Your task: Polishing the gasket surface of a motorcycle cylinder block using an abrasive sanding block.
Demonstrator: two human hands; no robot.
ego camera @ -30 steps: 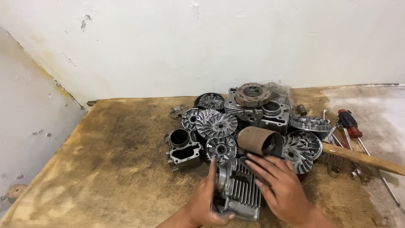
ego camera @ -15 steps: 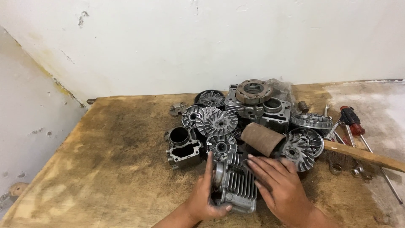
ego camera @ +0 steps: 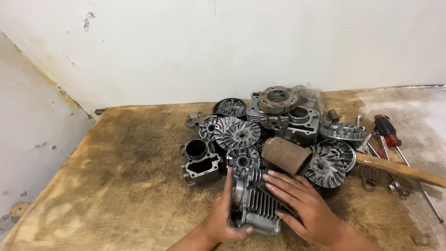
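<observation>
A finned grey engine cylinder [ego camera: 256,204] lies on the wooden table [ego camera: 116,186] near its front edge. My left hand [ego camera: 223,219] grips its left side, thumb curled under the lower corner. My right hand [ego camera: 302,205] lies flat across its fins on the right, fingers spread and pointing left. Just behind the cylinder sit a rusty brown cylindrical sleeve [ego camera: 285,154] and a small finned pulley disc [ego camera: 242,160].
A heap of metal engine parts fills the table's back middle: fan-bladed pulley discs [ego camera: 236,132], a dark cylinder block [ego camera: 200,160], a clutch assembly [ego camera: 278,98]. At the right lie a red-handled screwdriver [ego camera: 386,131], wrenches [ego camera: 395,186] and a wooden-handled wire brush [ego camera: 399,169]. White wall behind.
Both hands have stayed on the finned cylinder and shifted it slightly toward the pile. The view has tilted a little; the other parts lie where they were.
</observation>
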